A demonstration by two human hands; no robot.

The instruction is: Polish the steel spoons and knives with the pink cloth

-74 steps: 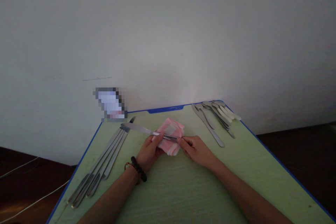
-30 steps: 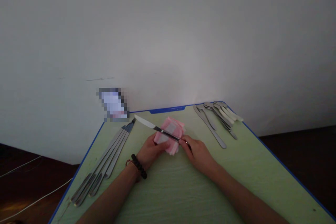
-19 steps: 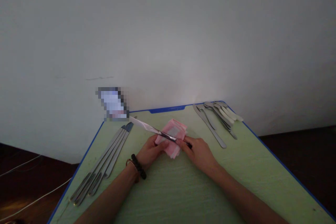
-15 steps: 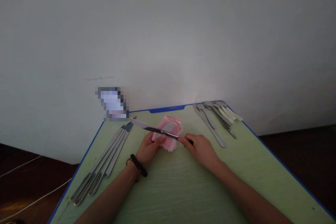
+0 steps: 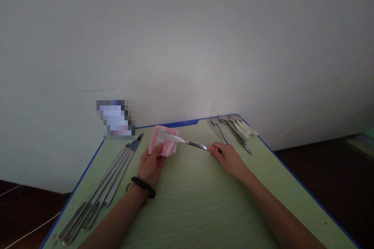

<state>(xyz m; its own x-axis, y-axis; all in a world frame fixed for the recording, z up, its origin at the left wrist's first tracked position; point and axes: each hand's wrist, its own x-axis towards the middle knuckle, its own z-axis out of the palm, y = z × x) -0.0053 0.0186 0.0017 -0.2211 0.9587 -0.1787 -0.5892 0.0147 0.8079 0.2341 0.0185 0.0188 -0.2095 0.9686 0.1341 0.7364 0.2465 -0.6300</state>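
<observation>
My right hand [image 5: 226, 158] is closed round the handle end of a shiny table knife [image 5: 196, 145]. The blade points left and lies across the face of a folded pink and white cloth [image 5: 154, 140]. My left hand [image 5: 150, 165], with a dark bead bracelet at the wrist, grips that cloth from below, thumb in front. To the left, several table knives [image 5: 101, 194] lie side by side on the green table [image 5: 187, 206]. Beyond my right hand rests a group of spoons and other cutlery [image 5: 233, 128], some with white handles.
A blurred-out, phone-like device [image 5: 115, 118] leans against the pale wall [image 5: 187, 46] at the table's back left corner. Blue edging [image 5: 181, 123] runs round the tabletop. A white cable [image 5: 32, 229] hangs or lies over the dark floor at the left.
My left hand has moved the cloth left along the knife, from the handle to the blade tip. The knife stays in my right hand. The view has shifted slightly.
</observation>
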